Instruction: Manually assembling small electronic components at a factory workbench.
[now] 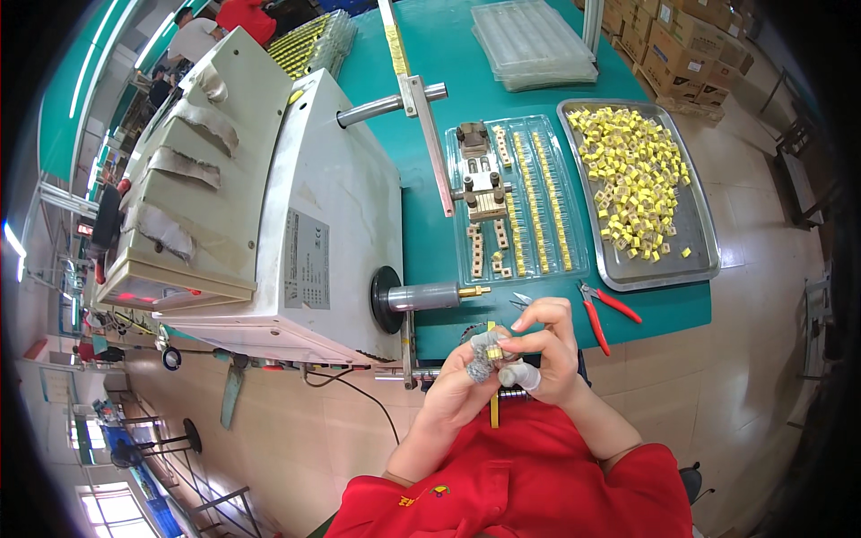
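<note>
My left hand [455,393] and my right hand [558,360] meet in front of my red shirt, both closed around a small yellow-wrapped block [494,352]. The left thumb wears a grey wrap, the right thumb a whitish one. A narrow yellow tape strip [494,412] hangs below the fingers; where its upper end goes is hidden. Just beyond the hands are red-handled cutters [595,323] at the table's near edge. Beside them a pointed metal tool tip [520,299] shows, partly covered by my right hand.
A grey-white machine [336,206] with a protruding spindle [426,296] stands at left. A clear plastic tray [578,255] holds rows of small yellow parts under a metal fixture [485,199]. A metal tray [704,260] carries many yellow blocks. Stacked clear trays [534,45] lie at the back.
</note>
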`<state>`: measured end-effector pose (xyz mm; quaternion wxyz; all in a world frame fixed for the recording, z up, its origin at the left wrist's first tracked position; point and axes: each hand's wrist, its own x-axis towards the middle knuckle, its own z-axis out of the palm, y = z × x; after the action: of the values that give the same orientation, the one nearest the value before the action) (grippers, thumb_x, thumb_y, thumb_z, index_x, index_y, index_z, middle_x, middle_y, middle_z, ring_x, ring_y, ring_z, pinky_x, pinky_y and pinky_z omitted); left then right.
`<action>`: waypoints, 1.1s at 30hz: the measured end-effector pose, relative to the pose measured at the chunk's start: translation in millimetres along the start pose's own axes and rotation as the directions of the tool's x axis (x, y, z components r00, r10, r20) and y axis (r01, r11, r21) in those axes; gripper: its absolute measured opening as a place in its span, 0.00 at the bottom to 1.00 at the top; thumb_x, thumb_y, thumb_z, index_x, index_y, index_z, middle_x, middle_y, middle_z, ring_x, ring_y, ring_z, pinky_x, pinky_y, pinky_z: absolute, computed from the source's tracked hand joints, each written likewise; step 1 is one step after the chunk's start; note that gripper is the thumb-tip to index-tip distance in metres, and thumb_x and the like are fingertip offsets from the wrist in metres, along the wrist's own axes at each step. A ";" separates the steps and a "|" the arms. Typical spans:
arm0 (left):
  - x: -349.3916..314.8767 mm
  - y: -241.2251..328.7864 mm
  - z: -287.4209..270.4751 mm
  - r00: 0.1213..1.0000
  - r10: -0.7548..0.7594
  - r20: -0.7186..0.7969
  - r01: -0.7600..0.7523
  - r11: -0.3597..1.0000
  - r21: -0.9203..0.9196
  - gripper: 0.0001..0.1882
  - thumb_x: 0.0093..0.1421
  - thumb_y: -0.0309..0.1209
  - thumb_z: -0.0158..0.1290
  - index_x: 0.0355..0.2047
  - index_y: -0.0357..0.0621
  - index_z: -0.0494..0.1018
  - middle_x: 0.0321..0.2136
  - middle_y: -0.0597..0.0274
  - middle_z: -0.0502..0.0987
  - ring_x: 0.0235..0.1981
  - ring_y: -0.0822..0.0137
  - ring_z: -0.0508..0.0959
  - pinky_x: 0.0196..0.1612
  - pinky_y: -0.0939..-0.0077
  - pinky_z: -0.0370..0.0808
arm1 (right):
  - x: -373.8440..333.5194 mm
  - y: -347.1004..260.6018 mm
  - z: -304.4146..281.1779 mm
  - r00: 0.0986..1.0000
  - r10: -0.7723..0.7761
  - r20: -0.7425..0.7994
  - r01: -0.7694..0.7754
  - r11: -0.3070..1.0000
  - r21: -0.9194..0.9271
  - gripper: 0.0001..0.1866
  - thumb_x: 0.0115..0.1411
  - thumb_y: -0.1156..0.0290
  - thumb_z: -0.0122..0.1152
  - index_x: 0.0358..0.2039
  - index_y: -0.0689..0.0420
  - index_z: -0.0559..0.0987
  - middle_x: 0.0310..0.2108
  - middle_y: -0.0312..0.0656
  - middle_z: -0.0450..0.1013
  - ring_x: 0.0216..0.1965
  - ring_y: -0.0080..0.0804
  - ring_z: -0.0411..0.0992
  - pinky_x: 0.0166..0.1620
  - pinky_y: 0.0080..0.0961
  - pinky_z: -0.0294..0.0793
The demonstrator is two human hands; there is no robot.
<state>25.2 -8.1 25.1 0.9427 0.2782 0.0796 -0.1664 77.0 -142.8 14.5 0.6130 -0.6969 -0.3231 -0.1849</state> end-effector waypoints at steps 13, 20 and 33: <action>3.0 0.9 -12.1 1.000 -0.005 0.007 0.005 0.999 0.041 0.13 0.53 0.26 0.52 0.39 0.38 0.66 0.35 0.68 0.64 0.37 0.77 0.67 0.43 0.83 0.63 | -4.0 7.4 7.7 0.998 -0.042 -0.042 0.040 0.998 -0.039 0.10 0.48 0.65 0.63 0.23 0.57 0.73 0.29 0.39 0.63 0.32 0.34 0.62 0.35 0.25 0.63; 3.3 1.7 -7.1 0.985 0.170 0.033 -0.173 0.953 0.248 0.07 0.54 0.21 0.49 0.35 0.37 0.69 0.35 0.68 0.61 0.39 0.76 0.65 0.43 0.83 0.62 | -12.7 2.8 15.4 0.974 0.228 0.012 -0.221 0.931 0.291 0.05 0.52 0.71 0.58 0.27 0.56 0.70 0.34 0.41 0.60 0.36 0.28 0.59 0.41 0.22 0.58; 3.6 2.8 -6.9 0.973 0.231 0.004 -0.222 0.931 0.290 0.05 0.54 0.21 0.49 0.33 0.36 0.70 0.33 0.67 0.60 0.36 0.76 0.65 0.40 0.84 0.62 | -17.5 7.7 20.0 0.935 0.315 0.164 -0.338 0.649 0.682 0.08 0.50 0.76 0.56 0.31 0.54 0.70 0.40 0.42 0.58 0.43 0.28 0.57 0.48 0.23 0.56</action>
<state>29.2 -3.0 19.8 0.9036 0.4222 0.0360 -0.0624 66.8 -127.6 -6.2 0.8486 -0.4615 -0.2473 0.0752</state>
